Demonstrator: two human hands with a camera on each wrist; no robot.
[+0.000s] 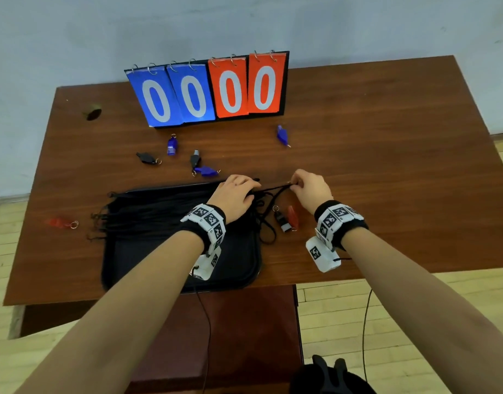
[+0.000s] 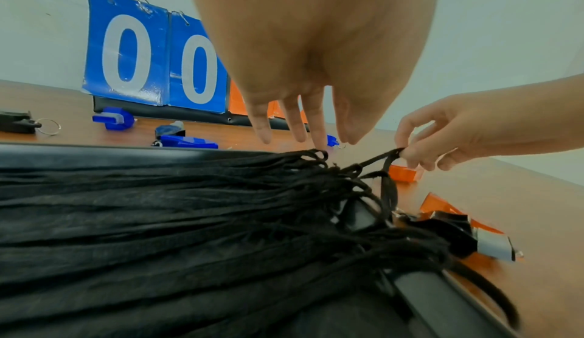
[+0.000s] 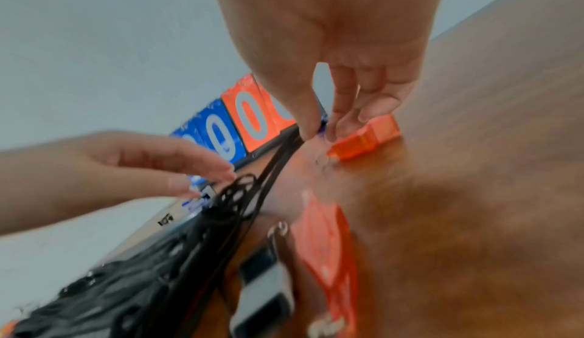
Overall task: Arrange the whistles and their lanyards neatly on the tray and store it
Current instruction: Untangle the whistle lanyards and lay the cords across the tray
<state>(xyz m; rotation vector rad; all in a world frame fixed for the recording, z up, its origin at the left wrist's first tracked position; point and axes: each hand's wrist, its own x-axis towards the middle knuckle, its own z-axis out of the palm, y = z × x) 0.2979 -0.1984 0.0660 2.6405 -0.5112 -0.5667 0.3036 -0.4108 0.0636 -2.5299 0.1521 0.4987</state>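
A black tray (image 1: 165, 268) lies at the table's front, with a bundle of black lanyards (image 1: 148, 214) stretched across its far half. My left hand (image 1: 251, 189) rests with straight fingers (image 2: 317, 128) on the lanyard ends at the tray's right far corner. My right hand (image 1: 294, 185) pinches one lanyard loop (image 2: 392, 155) just right of the tray, pulling it taut. A black whistle (image 1: 281, 220) and a red whistle (image 1: 292, 216) lie below that hand. Blue whistles (image 1: 172, 145) (image 1: 206, 171) (image 1: 282, 135) and black whistles (image 1: 146, 158) (image 1: 195, 159) lie beyond the tray. Another red whistle (image 1: 58, 222) lies at the left.
A flip scoreboard (image 1: 210, 89) reading 00 00 stands at the table's back against the wall. A round hole (image 1: 93, 113) is in the back left of the tabletop (image 1: 386, 166). A dark cabinet (image 1: 244, 336) sits under the front edge.
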